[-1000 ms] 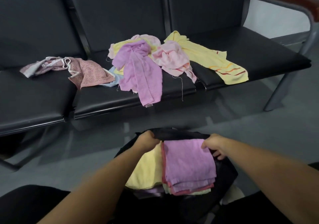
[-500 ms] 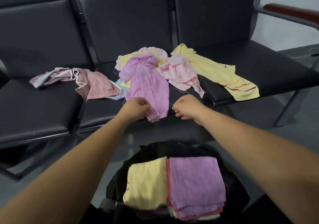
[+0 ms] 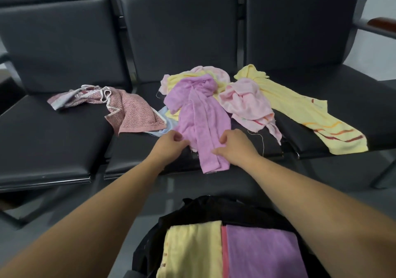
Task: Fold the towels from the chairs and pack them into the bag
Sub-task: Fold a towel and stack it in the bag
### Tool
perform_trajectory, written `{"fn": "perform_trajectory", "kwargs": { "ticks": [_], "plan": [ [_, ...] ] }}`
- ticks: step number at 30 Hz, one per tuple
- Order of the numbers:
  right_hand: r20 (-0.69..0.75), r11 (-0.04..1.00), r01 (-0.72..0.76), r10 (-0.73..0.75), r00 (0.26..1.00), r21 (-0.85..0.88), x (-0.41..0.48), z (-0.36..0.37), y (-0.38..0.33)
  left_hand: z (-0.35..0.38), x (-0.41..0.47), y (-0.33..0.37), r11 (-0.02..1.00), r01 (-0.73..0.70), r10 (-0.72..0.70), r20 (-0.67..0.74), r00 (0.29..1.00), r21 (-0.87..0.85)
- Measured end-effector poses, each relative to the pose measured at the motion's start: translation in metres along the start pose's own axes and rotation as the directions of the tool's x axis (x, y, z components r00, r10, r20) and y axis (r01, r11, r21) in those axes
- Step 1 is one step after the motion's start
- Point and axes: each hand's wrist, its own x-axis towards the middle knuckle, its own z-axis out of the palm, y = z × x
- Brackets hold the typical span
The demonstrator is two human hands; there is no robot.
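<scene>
target: purple towel, crumpled, lying lengthwise on mid chair seat, top end bunched on the towel pile, low end hanging just over the seat's front edge
L hand: left hand at towel's left edge near the low end, fingers curled, pinching the cloth
R hand: right hand on towel's right edge, same height, fingers curled onto the cloth, pinch grip
handling: thin terry, light, floppy, no stiffness; will sag and drag if lifted by one pt. Not slippery, not fragile
where to hold: prob the two low corners, one per hand, then lift and shake flat. Edges are rolled inward, so corners need finding first
snag risk: top end lies over yellow towel and touches pale pink towel; a fast pull may drag them along
others waiting: pink patterned towel to the left, yellow striped towel to the right, light blue towel mostly hidden
bag: black bag open on floor near person, holds folded yellow towel beside folded purple towel
progress: part done, several towels left
</scene>
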Motion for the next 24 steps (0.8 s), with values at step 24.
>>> {"fn": "perform_trajectory", "kwargs": {
  "ticks": [24],
  "plan": [
    [0.442, 0.284, -0.453, 0.107, 0.891, 0.845, -0.066, -0.077, -0.002, -0.037, -0.079, 0.067, 0.553, 0.04, 0.43, 0.326, 0.842, -0.832]
  ]
}}
